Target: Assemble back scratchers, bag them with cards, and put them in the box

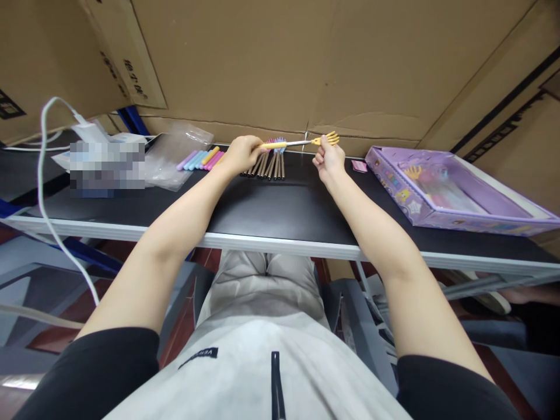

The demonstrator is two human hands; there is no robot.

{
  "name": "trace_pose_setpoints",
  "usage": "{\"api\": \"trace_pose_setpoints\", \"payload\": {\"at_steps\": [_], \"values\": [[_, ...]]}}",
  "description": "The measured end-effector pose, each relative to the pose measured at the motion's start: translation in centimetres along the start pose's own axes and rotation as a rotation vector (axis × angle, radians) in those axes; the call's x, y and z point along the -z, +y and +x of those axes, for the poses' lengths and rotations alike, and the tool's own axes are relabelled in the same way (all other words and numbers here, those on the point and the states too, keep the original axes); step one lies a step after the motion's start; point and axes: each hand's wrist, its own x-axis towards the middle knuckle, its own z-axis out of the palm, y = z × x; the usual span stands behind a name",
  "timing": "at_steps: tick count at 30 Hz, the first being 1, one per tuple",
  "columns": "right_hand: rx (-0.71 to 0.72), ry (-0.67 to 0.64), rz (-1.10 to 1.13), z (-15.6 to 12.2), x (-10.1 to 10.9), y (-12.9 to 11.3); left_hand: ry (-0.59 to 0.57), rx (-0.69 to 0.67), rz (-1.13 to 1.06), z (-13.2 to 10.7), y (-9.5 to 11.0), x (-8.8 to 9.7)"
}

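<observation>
A yellow back scratcher [298, 143] with a thin metal shaft stretches level between my two hands above the black table. My left hand [242, 153] is closed round its yellow handle. Fingers of my right hand [329, 158] pinch the base of its hand-shaped yellow head. Under and beside my left hand lies a row of metal rods [275, 166] with small coloured ends, partly hidden by that hand. To the left, several coloured tubes [199, 160] in purple, blue, yellow and pink lie side by side, partly covered by my left wrist.
A purple box [464, 220] at the right holds a yellow hand-shaped piece and clear-wrapped items. A small pink packet [359, 166] lies beside it. Clear plastic bags [175, 151] and a white cable [42, 151] are at the left. Cardboard [262, 64] walls the table's back.
</observation>
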Motion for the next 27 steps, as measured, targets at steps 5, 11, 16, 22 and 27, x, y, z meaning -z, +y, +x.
{"api": "trace_pose_setpoints", "payload": {"at_steps": [5,11,16,22,27], "values": [[0.014,-0.019,-0.014,-0.5,-0.5,0.1,0.008,-0.027,0.029,0.1,0.3,-0.2],[-0.016,0.001,0.048,-1.7,-1.2,0.0,-0.007,-0.003,0.066,0.1,0.9,-0.3],[-0.011,0.011,0.064,-2.3,-1.4,-0.2,-0.053,-0.008,0.059,-0.1,1.7,-0.2],[0.028,-0.044,-0.036,-2.7,-2.0,0.1,-0.158,-0.030,0.028,-0.3,2.7,-1.2],[0.015,-0.104,-0.167,-3.5,-2.5,0.5,-0.091,-0.052,-0.021,0.0,1.9,-1.8]]}}
